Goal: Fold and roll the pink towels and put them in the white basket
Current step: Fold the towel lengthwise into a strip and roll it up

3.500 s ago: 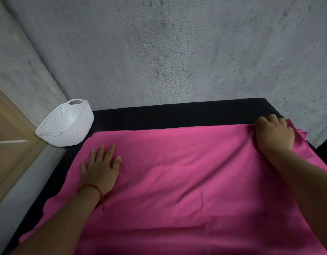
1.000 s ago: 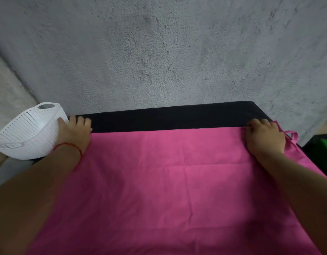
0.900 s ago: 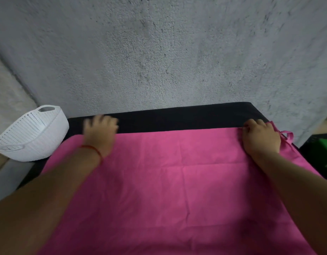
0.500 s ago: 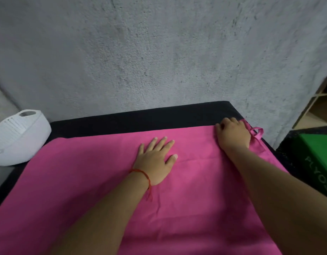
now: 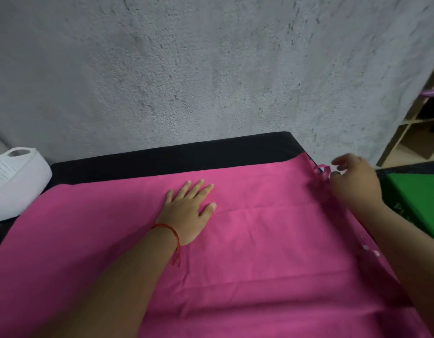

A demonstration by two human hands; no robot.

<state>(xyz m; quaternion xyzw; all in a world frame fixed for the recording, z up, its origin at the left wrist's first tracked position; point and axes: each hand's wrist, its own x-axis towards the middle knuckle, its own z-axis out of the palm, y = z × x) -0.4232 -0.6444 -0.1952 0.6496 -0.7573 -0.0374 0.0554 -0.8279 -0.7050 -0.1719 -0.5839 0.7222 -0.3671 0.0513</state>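
Pink towel (image 5: 272,240) lies spread flat on the black surface (image 5: 174,157), filling the lower frame, and your left hand (image 5: 186,211) rests on its middle with the fingers straight and spread. Your right hand (image 5: 355,186) is at the towel's upper right corner by a small loop (image 5: 322,172), too blurred to tell whether it grips. The white basket (image 5: 18,186) stands at the left edge.

This looks like a plain room in a home, perhaps a utility or storage corner. A table (image 5: 186,157) under a black covering stands right against a bare, rough grey plastered wall (image 5: 211,69). Household things sit around it: a white basket (image 5: 18,186) of perforated plastic, a wooden shelf (image 5: 415,123) with open compartments, and a green box (image 5: 415,198).
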